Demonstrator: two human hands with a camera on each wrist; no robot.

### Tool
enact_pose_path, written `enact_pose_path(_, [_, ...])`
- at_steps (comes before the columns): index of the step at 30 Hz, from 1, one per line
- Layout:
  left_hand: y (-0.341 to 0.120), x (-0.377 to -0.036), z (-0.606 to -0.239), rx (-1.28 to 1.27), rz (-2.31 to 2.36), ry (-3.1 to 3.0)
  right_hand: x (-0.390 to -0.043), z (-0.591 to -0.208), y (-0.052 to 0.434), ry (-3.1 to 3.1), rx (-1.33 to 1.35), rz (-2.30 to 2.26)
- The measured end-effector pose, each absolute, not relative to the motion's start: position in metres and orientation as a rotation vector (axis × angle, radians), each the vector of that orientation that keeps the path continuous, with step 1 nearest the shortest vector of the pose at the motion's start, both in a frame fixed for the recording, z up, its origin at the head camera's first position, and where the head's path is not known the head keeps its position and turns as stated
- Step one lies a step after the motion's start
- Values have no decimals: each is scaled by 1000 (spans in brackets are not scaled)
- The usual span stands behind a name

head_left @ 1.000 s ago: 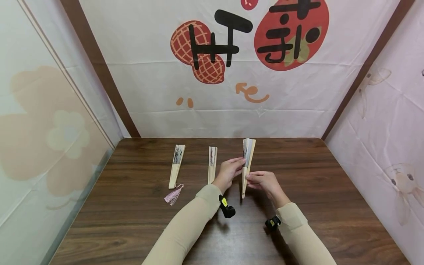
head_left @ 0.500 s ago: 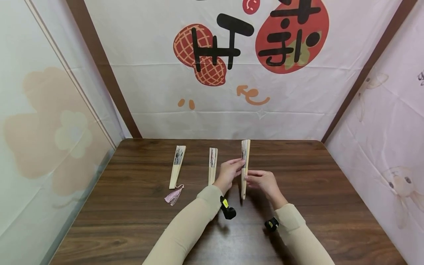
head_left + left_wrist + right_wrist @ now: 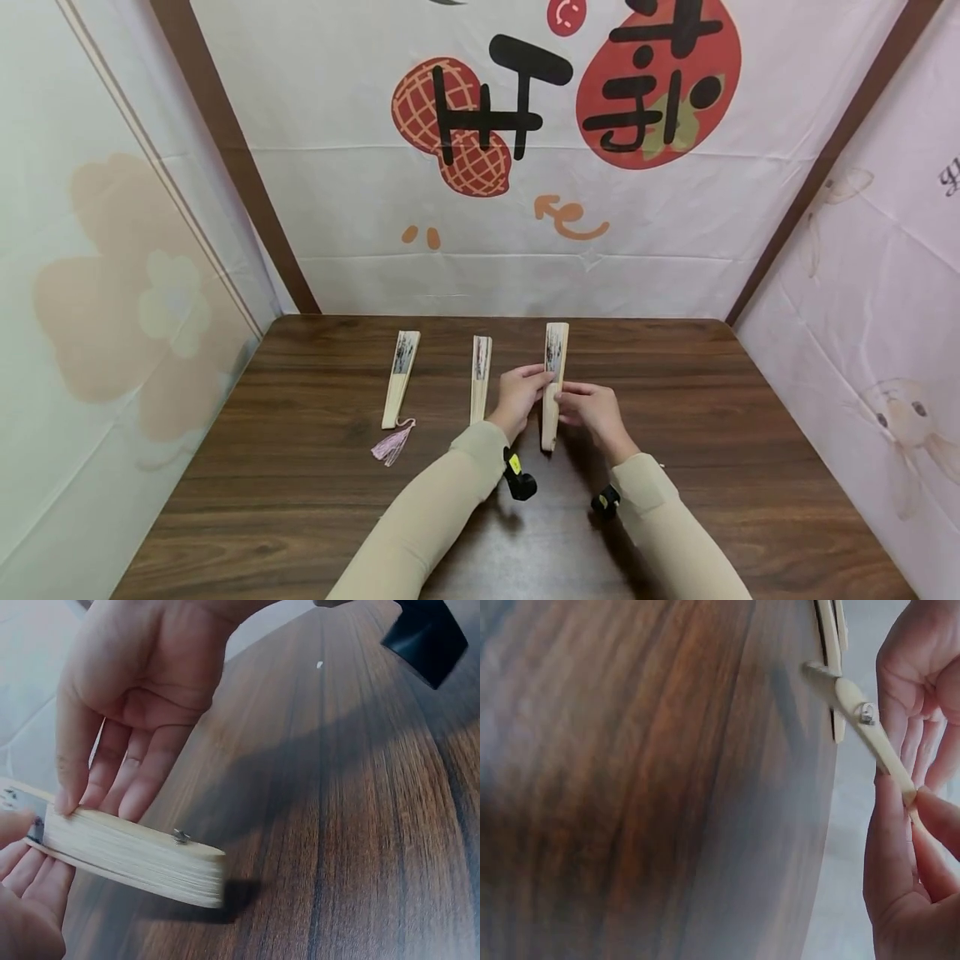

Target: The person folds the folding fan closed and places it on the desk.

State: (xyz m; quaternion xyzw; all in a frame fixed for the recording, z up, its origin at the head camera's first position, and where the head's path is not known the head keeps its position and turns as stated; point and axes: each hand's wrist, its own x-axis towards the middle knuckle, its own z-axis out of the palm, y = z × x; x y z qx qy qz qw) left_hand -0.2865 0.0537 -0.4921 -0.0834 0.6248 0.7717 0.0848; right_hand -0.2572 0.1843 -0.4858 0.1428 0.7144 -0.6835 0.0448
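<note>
A folded hand fan (image 3: 554, 354) with a printed leaf and pale ribs is held upright-slanting between both hands over the right half of the table. My left hand (image 3: 517, 396) pinches its left edge near where leaf meets ribs. From the other side my right hand (image 3: 596, 411) pinches the ribs a little lower. A metal rivet pin stands out near the narrow end of the fan (image 3: 142, 855) in the left wrist view, and its ribs lie stacked together. In the right wrist view the fan (image 3: 870, 735) shows edge-on, with fingers of both hands around it.
A second folded fan (image 3: 482, 375) lies left of my left hand, its lower end close to the wrist. Farther left lies another folded fan (image 3: 401, 379) with a pink tassel (image 3: 393, 443). The wooden table (image 3: 300, 492) ends at a printed cloth wall (image 3: 337, 283).
The held fan was slightly spread and has closed into a stack. It has since turned so its printed face shows broadly, and its top has come down a little. The other fans stay put.
</note>
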Motion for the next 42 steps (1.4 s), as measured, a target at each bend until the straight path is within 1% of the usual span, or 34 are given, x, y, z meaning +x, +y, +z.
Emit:
enact_pose_path(4, [54, -287, -497, -220, 2275, 1892, -265, -487, 186, 2162, 507, -2088])
enact_pose_path(8, [56, -287, -501, -178, 2258, 1898, -276, -488, 188, 2171, 511, -2073])
enact_pose_path(14, [55, -279, -491, -140, 2200, 1933, -289, -492, 191, 2165, 543, -2036])
enact_pose_path(21, [56, -287, -510, -161, 2170, 1957, -294, -494, 191, 2165, 567, -1969])
enact_pose_path(28, [53, -285, -511, -106, 2139, 1939, -299, -497, 194, 2134, 599, -1931])
enact_pose_path(32, [55, -285, -507, -99, 2067, 2054, -301, -497, 195, 2119, 610, -1932])
enact_pose_path(37, [57, -287, -506, -130, 2040, 2099, -301, -497, 196, 2090, 607, -1937])
enact_pose_path(42, [57, -288, -509, -227, 2089, 2022, -300, -500, 197, 2062, 594, -1944])
